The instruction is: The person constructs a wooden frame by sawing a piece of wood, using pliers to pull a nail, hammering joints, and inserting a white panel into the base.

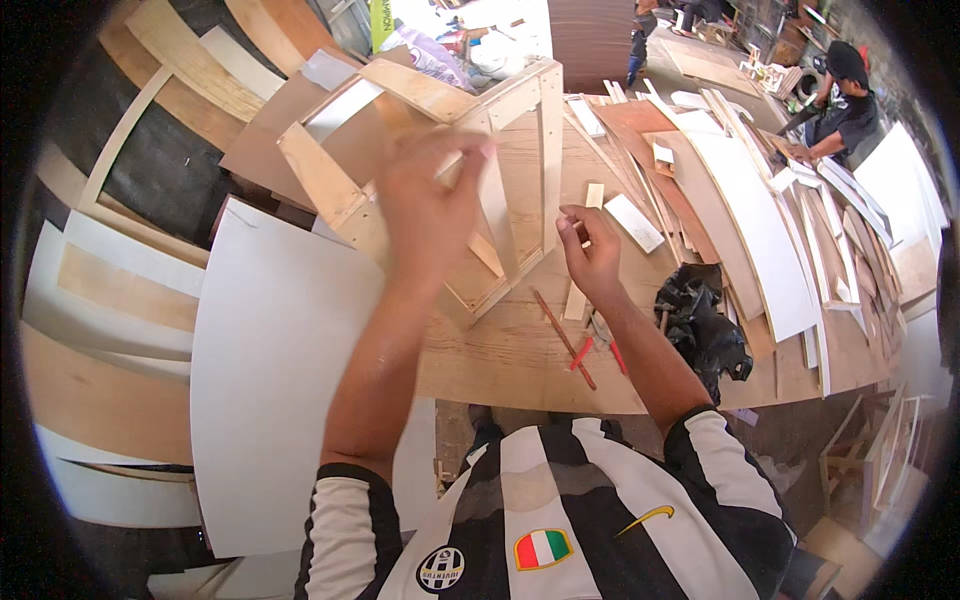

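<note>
left hand point(428, 205): raised over the wooden frame point(450, 170), motion-blurred; fingers curling together near the top of one slanted slat point(497, 215) of the frame. Looks like it is touching or pinching the slat edge, but I cannot tell for sure through the blur.
right hand point(592, 252): hovering just right of the frame's lower corner, fingers bent in a narrow pinch, thumb and forefinger tips meeting. Something small may be sitting between them; too small to tell.
wooden frame: lying tilted on the plywood table point(520, 350), open box shape of pale strips, far end lifting toward the top of the view, near corner resting on the table just beside the left wrist.
loose strip point(582, 250): pale wood piece lying flat on the table, running under the right hand.
pencils point(570, 345): red and brown sticks lying near the table's front edge, below the right hand, apart from it.
black bag point(705, 320): crumpled plastic sitting to the right of the right forearm, near it.
white panel point(275, 380): large sheet leaning off the table's left edge, beside the left forearm.
offcuts point(760, 230): long boards and white curved sheets piling across the right half of the table.
other person point(845, 105): in dark clothes, bending over the far right end, well apart.
</note>
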`<state>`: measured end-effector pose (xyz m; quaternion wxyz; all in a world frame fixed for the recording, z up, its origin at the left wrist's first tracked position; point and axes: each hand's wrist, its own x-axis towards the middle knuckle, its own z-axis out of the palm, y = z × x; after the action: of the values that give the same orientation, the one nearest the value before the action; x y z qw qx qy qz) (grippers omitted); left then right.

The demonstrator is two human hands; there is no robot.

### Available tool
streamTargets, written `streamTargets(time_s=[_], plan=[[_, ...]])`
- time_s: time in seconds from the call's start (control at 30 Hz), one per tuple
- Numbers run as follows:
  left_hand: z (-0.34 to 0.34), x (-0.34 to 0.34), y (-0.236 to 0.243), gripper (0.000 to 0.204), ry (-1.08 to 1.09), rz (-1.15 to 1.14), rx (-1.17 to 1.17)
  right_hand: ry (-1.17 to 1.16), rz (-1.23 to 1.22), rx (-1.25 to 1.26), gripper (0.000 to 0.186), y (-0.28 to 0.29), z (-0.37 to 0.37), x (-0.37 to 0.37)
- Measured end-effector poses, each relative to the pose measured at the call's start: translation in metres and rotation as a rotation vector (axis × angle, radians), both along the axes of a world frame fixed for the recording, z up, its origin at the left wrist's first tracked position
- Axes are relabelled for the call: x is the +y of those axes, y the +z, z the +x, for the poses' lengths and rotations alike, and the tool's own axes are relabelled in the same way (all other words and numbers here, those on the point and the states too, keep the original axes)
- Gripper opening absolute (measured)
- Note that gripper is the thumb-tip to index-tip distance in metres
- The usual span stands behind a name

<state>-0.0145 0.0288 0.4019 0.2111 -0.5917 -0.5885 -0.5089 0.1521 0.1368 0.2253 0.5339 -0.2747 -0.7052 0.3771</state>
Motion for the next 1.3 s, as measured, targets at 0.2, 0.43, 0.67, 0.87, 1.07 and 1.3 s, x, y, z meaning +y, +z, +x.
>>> streamTargets(time_s=[0.2,0.43,0.67,0.87,1.07,1.3], plan=[[-0.034,0.005,0.047,0.030,0.295,-0.378,-0.297,0.031,-0.075,-0.525,0.031,-0.105,-0.007,0.026],[-0.041,0.013,0.033,0.028,0.474,-0.435,-0.061,-0.033,-0.337,-1.009,0.045,-0.237,0.051,0.027],[-0.050,0.018,0.027,0.031,0.441,-0.396,-0.099,-0.201,-0.573,-1.067,0.043,-0.272,0.083,0.013],[-0.051,0.017,0.028,0.033,0.445,-0.438,-0.171,-0.155,-0.561,-1.028,0.032,-0.287,0.077,0.004],[-0.052,0.021,0.026,0.033,0.436,-0.410,-0.130,-0.152,-0.454,-1.056,0.024,-0.290,0.094,-0.012],[-0.055,0.022,0.025,0.033,0.419,-0.409,-0.139,-0.251,-0.591,-1.048,0.025,-0.288,0.122,-0.005]])
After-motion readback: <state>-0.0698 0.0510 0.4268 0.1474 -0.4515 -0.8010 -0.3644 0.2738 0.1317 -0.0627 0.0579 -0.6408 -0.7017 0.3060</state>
